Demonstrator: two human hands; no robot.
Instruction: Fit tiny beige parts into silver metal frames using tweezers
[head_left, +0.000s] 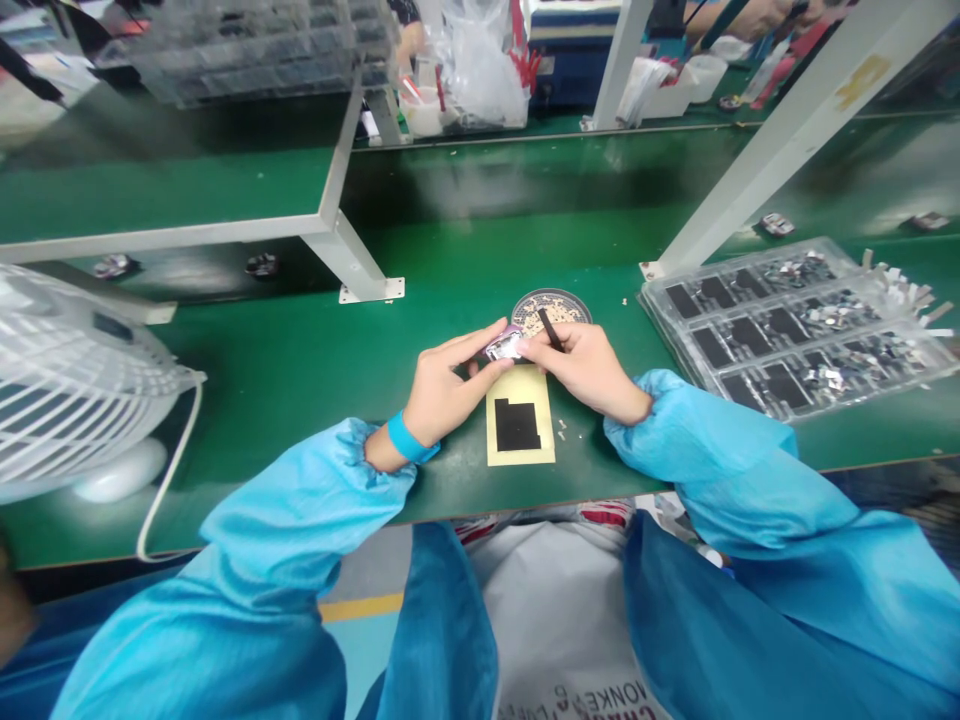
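My left hand (454,385) and my right hand (581,370) meet above the green bench, fingers pinching. Between them, my left hand grips a small silver foil-covered part (504,345). A narrow black strip (550,328) stands out from the fingers of my right hand, and I cannot tell whether it is tape or a tool. Just behind the hands lies a round dark disc with a gold pattern (551,310), partly hidden by them. Below my hands, a cream backing card (523,445) with a black adhesive patch (517,425) rests on the bench.
A clear plastic tray (795,330) holding several black and silver parts sits to the right on the green bench (300,360). A white fan (67,380) stands at the left. White steel shelf supports (349,255) rise behind, and a co-worker's arm shows at the far top.
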